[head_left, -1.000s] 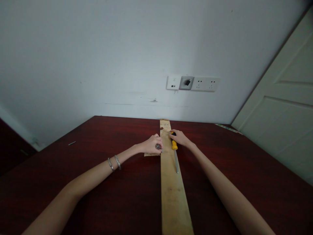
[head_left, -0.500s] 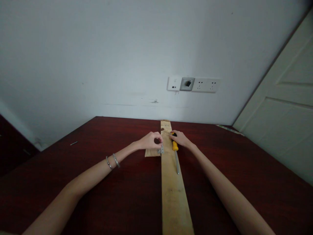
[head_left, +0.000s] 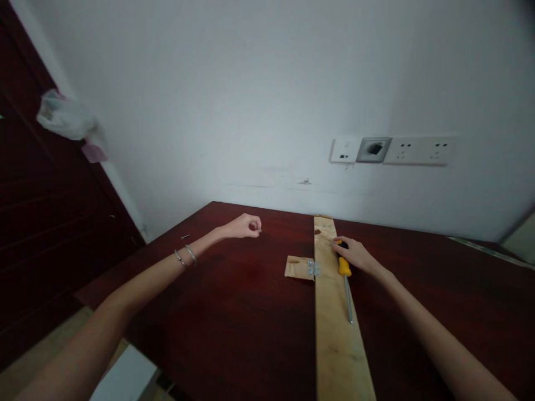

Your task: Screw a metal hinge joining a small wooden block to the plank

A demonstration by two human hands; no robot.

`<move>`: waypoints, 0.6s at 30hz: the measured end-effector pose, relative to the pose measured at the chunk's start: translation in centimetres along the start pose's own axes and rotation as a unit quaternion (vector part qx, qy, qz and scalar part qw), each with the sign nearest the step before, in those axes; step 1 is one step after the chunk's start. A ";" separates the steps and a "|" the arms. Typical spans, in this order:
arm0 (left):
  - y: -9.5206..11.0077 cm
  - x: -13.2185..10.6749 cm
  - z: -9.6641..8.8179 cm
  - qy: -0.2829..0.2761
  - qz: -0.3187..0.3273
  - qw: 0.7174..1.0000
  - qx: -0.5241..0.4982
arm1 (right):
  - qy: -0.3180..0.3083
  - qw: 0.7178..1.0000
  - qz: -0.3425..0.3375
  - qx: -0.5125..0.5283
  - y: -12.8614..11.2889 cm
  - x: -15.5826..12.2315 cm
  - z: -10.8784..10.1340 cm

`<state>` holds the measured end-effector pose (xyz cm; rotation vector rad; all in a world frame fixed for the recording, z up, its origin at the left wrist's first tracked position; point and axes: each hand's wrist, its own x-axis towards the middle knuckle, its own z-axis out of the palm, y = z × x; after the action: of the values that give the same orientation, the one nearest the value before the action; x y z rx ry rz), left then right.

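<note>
My left hand [head_left: 244,226] is over the dark red table, left of the plank, with thumb and fingertips pinched together. A tiny bit of something shows at the fingertips, too small to name. My right hand [head_left: 355,253] is wrapped round the black and yellow handle of a screwdriver [head_left: 345,268], whose shaft points toward me over the plank's right edge. The long wooden plank [head_left: 340,345] runs away from me to the wall. A metal hinge [head_left: 313,268] spans the plank and a short wooden piece [head_left: 297,267] at its left side.
A small metal rod-like piece [head_left: 185,236] lies on the table [head_left: 234,312] at the left. Wall sockets [head_left: 388,151] sit above the table's back edge. A thin strip [head_left: 489,250] lies at the back right. A white box [head_left: 125,376] stands below the front left edge.
My left hand has left the hinge and moved leftward, still pinched. My view has turned to the left. The right hand stays on the screwdriver beside the plank.
</note>
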<state>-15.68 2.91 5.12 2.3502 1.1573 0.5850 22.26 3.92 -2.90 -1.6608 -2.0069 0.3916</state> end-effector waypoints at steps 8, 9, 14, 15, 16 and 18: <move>-7.8 -8.3 -5.8 0.017 -0.126 0.983 0.136 | 0.004 1.000 -0.001 -0.021 1.4 0.9 0.8; -8.8 -9.2 -6.4 0.009 -0.145 0.973 0.182 | 0.000 1.000 -0.005 -0.021 1.5 0.9 0.8; -12.6 -13.2 -8.5 0.006 -0.214 0.941 0.261 | 0.001 1.000 -0.007 -0.010 1.6 0.9 0.7; -13.1 -13.8 -8.6 0.004 -0.229 0.934 0.275 | 0.002 1.000 -0.006 -0.009 1.6 0.8 0.7; -13.5 -14.3 -8.8 0.002 -0.243 0.927 0.287 | 0.003 1.000 -0.005 -0.010 1.5 0.8 0.7; -14.1 -15.0 -8.8 -0.003 -0.266 0.914 0.307 | 0.004 1.000 -0.007 -0.012 1.5 0.7 0.8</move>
<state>-37.66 0.24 1.69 2.3122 2.1163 0.0076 22.97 5.02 -4.14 -1.6592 -2.0237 0.3561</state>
